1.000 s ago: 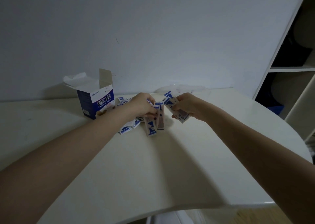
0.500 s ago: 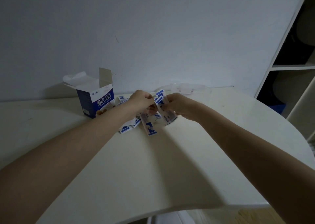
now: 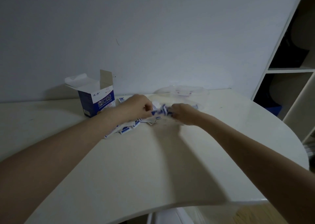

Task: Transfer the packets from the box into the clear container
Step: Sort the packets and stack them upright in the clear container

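An open blue and white box (image 3: 97,101) stands at the back left of the white table (image 3: 153,164). Several small blue and white packets (image 3: 127,129) lie scattered on the table beside it. My left hand (image 3: 136,108) and my right hand (image 3: 183,113) meet over the pile, both with curled fingers holding a blurred bunch of packets (image 3: 160,112) between them. The clear container (image 3: 184,91) sits just behind my hands near the wall, with a few packets showing through it.
A white shelf unit (image 3: 289,70) with dark compartments stands to the right of the table. The table's rounded edge curves along the right and the front. A plain wall rises behind the box and the container.
Both hands dropped lower toward the pile and came closer together. The packets my right hand held upright are now bunched and blurred between both hands.
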Motion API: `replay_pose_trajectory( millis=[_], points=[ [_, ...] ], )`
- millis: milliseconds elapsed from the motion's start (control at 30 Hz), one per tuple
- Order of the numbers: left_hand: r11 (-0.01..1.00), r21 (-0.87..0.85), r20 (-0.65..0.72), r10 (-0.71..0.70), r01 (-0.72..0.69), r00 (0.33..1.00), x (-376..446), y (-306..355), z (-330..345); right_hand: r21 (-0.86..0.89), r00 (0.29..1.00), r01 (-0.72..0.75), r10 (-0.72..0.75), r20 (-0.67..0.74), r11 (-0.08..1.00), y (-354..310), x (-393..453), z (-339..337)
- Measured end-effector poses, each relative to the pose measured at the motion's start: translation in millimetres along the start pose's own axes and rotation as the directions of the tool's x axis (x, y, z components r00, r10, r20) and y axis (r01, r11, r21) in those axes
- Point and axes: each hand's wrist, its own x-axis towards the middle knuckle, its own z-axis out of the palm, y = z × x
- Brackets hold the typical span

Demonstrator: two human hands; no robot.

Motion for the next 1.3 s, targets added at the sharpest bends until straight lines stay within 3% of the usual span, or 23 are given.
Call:
replay_pose_trajectory(
  millis=[33, 100, 133, 200, 333, 400, 500, 533, 567, 633, 667, 733, 833, 1067, 1300],
  points=[
    [0.996, -0.075, -0.045, -0.051, 0.047, 0.998, 1.6, 1.2, -3.3, 0.27, 0.996, -0.064, 0.078, -0.044, 0.961, 1.9, 0.3, -6.1],
    [0.971, -0.202, -0.112, -0.155, 0.13, 0.982, 4.0, 2.8, -6.1, 0.766, 0.977, -0.102, 0.208, -0.043, 0.635, 2.5, -0.8, -16.0],
    [0.952, -0.26, -0.122, -0.198, 0.162, 0.973, 5.1, 3.3, -5.0, 0.885, 0.977, -0.091, 0.212, -0.009, 0.456, 3.5, -0.1, -18.7],
    [0.896, -0.399, -0.1, -0.252, 0.193, 0.963, 7.4, 8.0, 1.2, 0.95, 0.986, -0.124, 0.14, 0.087, 0.287, 1.2, -0.8, -18.7],
    [0.83, -0.531, -0.053, -0.234, 0.171, 0.971, 7.3, 29.8, 12.4, 0.87, 0.962, -0.266, 0.063, 0.264, 0.416, -10.8, -6.2, -15.3],
    [0.778, -0.61, -0.01, -0.196, 0.15, 0.98, 6.2, 36.9, 12.8, 0.818, 0.968, -0.252, 0.128, 0.218, 0.516, -10.1, -8.0, -15.3],
    [0.64, -0.75, 0.081, -0.159, 0.165, 0.984, 6.7, 35.3, 11.5, 0.821, 0.981, -0.168, 0.178, 0.082, 0.545, -5.5, -5.5, -20.6],
    [0.63, -0.751, 0.102, -0.182, 0.195, 0.978, 8.4, 33.2, 11.3, 0.781, 0.982, -0.124, 0.188, 0.008, 0.612, -2.7, -3.5, -22.7],
    [0.635, -0.738, 0.118, -0.214, 0.23, 0.97, 10.3, 31.6, 11.5, 0.669, 0.981, -0.091, 0.183, -0.068, 0.738, 0.1, -1.8, -26.0],
    [0.724, -0.632, 0.102, -0.276, 0.276, 0.956, 14.6, 29.1, 13.5, 0.201, 0.984, -0.03, 0.064, -0.163, 0.979, 4.0, -1.9, -33.6],
    [0.789, -0.549, 0.077, -0.279, 0.274, 0.957, 16.2, 29.1, 15.5, -0.008, 0.989, 0.009, -0.01, -0.145, 1.0, 5.3, -2.8, -35.8],
    [0.898, -0.372, 0.057, -0.229, 0.234, 0.972, 17.6, 32.0, 21.3, -0.196, 0.996, 0.081, -0.088, -0.027, 0.977, 6.8, -6.6, -33.4],
    [0.965, -0.224, 0.095, -0.119, 0.138, 0.988, 17.4, 41.0, 33.3, -0.191, 0.993, 0.075, -0.056, 0.105, 0.979, 12.7, -12.1, -20.4],
    [0.992, -0.108, 0.064, -0.065, 0.071, 0.996, 19.8, 45.8, 39.4, -0.244, 0.97, -0.007, 0.066, 0.235, 0.97, 37.9, -20.0, -29.7],
    [0.999, -0.034, 0.054, -0.033, 0.035, 0.998, 13.2, 45.1, 36.8, -0.167, 0.983, 0.005, 0.026, 0.182, 0.986, 32.4, -19.7, -23.5]
  ],
)
